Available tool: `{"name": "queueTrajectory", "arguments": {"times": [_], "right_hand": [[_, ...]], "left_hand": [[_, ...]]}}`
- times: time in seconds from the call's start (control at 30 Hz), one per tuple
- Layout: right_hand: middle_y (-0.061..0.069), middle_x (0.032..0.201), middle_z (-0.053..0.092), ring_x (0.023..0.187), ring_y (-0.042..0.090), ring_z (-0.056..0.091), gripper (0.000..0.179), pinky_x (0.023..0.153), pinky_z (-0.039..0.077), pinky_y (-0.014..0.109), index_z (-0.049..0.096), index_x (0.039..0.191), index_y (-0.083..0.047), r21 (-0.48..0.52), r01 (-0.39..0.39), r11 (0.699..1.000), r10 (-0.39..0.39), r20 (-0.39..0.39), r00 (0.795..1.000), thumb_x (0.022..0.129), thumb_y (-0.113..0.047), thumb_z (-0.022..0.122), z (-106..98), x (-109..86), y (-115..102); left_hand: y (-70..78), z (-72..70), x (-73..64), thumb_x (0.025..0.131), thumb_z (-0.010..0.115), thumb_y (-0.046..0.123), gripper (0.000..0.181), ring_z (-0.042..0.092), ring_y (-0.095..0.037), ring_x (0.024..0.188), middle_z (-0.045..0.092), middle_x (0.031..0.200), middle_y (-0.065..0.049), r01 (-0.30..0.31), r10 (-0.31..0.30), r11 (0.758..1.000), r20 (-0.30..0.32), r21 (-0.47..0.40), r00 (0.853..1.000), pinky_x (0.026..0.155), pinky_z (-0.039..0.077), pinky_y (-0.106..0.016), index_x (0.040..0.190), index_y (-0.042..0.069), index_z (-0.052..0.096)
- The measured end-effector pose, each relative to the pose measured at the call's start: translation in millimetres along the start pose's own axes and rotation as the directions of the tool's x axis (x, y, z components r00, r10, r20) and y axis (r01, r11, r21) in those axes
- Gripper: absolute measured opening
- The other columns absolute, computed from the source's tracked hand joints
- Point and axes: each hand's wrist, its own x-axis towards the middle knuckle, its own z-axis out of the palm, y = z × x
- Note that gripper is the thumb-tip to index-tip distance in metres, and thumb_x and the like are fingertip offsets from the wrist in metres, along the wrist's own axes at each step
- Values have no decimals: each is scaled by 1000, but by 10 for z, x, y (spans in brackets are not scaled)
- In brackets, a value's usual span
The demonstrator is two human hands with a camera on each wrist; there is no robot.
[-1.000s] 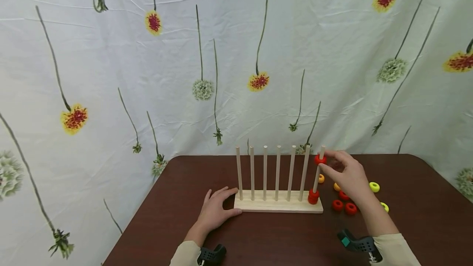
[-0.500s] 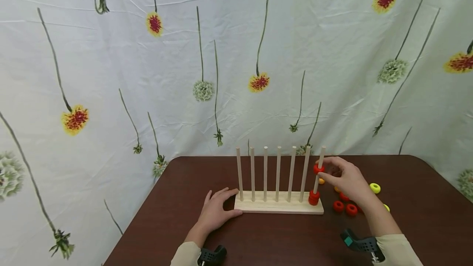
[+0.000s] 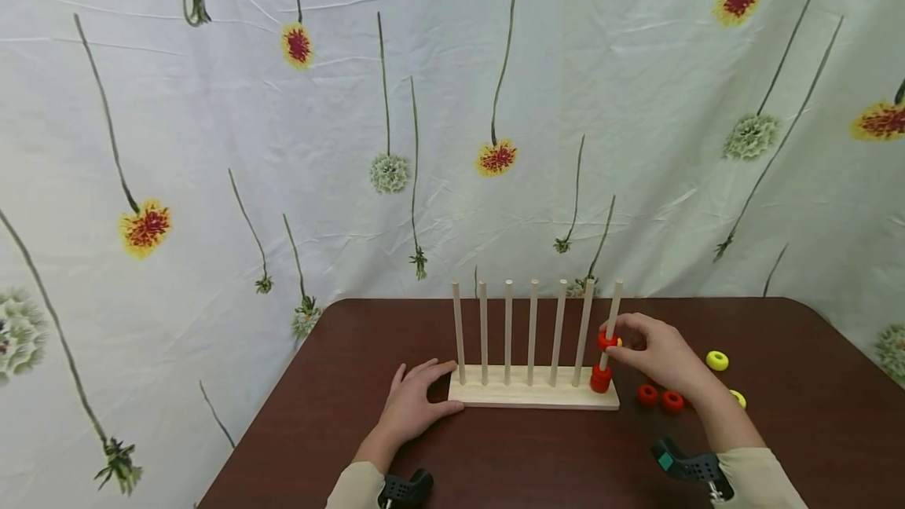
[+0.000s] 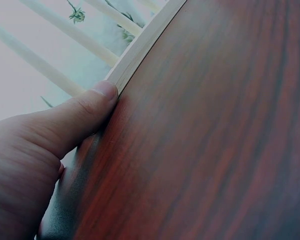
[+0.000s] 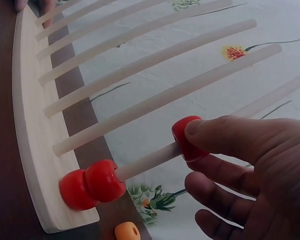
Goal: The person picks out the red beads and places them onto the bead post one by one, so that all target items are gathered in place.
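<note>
A pale wooden peg stand [image 3: 533,395] with several upright pegs stands on the dark table. My left hand [image 3: 417,408] holds its left end, with the thumb [image 4: 97,100] against the front edge. Thumb and fingers of my right hand [image 3: 663,356] pinch a red ring-shaped bead [image 5: 184,137] threaded on the rightmost peg, about midway along it. Lower on that peg, two red beads [image 5: 92,185] sit stacked at the base. A gap of bare peg separates them from the held bead.
Right of the stand, two loose red beads [image 3: 659,398] and two yellow beads [image 3: 717,360] lie on the table [image 3: 509,454]. An orange bead [image 5: 127,231] lies near the stand's right end. Behind hangs a flower-print cloth [image 3: 452,226].
My right hand has slid the red bead down the rightmost peg, from near its top to about midway. My left hand stays at the stand's left end.
</note>
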Motion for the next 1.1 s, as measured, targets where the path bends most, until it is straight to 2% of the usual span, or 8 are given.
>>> {"name": "queueTrajectory", "arguments": {"times": [0.17, 0.43, 0.87, 1.1], "right_hand": [[2, 82, 63, 68, 13, 53, 21, 57, 47, 25, 69, 109, -14, -10, -1, 1000, 1, 34, 999, 89, -17, 75, 27, 9, 61], [3, 87, 68, 71, 14, 56, 20, 59, 49, 25, 69, 106, -13, 10, 0, 1000, -1, 70, 998, 88, -14, 76, 82, 18, 110], [9, 103, 73, 88, 19, 67, 25, 76, 58, 36, 70, 110, -6, 54, -23, 998, 15, 152, 988, 87, -13, 77, 174, 20, 174], [7, 103, 73, 89, 17, 67, 24, 75, 57, 31, 70, 111, -6, 88, -12, 996, -3, 173, 985, 89, -14, 75, 181, 22, 225]], "left_hand": [[-3, 11, 6, 81, 81, 45, 68, 45, -32, 143, 60, 143, -4, 7, -7, 1000, 3, 3, 1000, 121, 9, -69, 141, 20, 60], [-8, 9, 10, 81, 81, 46, 68, 46, -32, 142, 61, 142, -5, -2, 2, 1000, -3, 10, 1000, 121, 10, -69, 140, 21, 60], [-23, 8, 0, 81, 81, 45, 68, 45, -32, 143, 60, 143, -5, 0, 0, 1000, -2, 2, 1000, 120, 10, -70, 141, 20, 60], [-17, 10, 11, 81, 81, 44, 67, 45, -31, 143, 60, 143, -4, 1, -1, 1000, -1, -3, 1000, 121, 8, -68, 140, 21, 60]]}}
